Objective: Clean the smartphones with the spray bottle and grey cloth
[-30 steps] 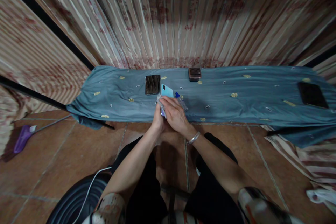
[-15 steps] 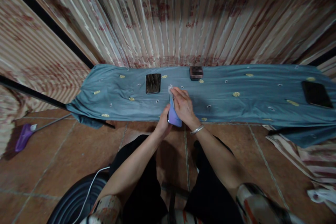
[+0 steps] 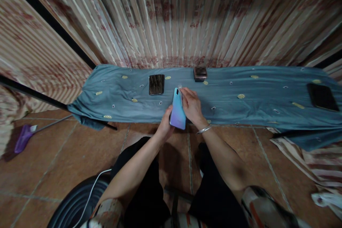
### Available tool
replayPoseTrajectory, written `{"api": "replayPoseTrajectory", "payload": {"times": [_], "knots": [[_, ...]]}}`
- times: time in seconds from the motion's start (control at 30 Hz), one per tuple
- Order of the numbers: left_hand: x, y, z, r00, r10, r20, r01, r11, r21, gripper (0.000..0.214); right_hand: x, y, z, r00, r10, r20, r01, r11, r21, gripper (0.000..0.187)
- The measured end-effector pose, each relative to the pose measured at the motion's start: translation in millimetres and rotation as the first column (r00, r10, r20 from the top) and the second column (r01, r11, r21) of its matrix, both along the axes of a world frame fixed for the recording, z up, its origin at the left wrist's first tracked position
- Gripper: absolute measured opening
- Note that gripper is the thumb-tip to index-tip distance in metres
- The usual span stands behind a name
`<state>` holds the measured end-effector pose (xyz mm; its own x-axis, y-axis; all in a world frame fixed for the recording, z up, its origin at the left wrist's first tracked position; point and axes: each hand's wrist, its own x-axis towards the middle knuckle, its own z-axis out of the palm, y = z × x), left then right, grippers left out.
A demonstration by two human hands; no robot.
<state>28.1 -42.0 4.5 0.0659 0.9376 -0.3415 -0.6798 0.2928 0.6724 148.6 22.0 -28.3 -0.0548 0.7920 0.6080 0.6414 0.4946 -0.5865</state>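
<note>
One blue-purple phone [image 3: 177,112] is gripped by the left hand [image 3: 166,125]; the right hand [image 3: 192,105] pinches a clear piece [image 3: 180,88] alongside.

the phone [image 3: 178,112] was in our left hand [image 3: 166,124], over the table's [image 3: 227,110] near edge, left of middle; just right of it was our right hand [image 3: 192,105], with a cover [image 3: 180,88] in its fingers. toward the far edge, we had a flat item [image 3: 156,84] left of the phone and a box [image 3: 200,73] to its right. a second flat item [image 3: 322,97] lay near the right end. a curtain [image 3: 173,25] hung behind the far edge; a broom [image 3: 23,139] was on the floor [image 3: 80,146] off the near left corner.
</note>
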Motion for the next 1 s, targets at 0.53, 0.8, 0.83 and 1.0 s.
{"api": "replayPoseTrajectory", "payload": {"times": [0.53, 0.8, 0.83, 1.0], "knots": [[-15.4, 15.8, 6.8, 0.996, 0.09, 0.024, -0.09, 0.996, -0.027, 0.025, -14.1, -19.0, -0.1, 0.995, 0.067, 0.068, -0.068, 0.998, 0.011, 0.04], [-20.7, 25.9, -0.4, 0.99, 0.134, 0.033, -0.133, 0.991, -0.034, 0.031, -26.8, -40.6, 6.0, 0.984, 0.155, 0.089, -0.154, 0.988, -0.021, 0.041], [-21.3, 26.9, -1.7, 0.99, 0.137, 0.034, -0.135, 0.99, -0.033, 0.03, -27.9, -42.7, 6.5, 0.983, 0.159, 0.094, -0.158, 0.987, -0.02, 0.042], [-24.1, 31.1, -6.8, 0.986, 0.165, 0.038, -0.163, 0.985, -0.052, 0.028, -34.0, -52.0, 5.5, 0.976, 0.19, 0.103, -0.194, 0.98, 0.033, 0.041]]}}
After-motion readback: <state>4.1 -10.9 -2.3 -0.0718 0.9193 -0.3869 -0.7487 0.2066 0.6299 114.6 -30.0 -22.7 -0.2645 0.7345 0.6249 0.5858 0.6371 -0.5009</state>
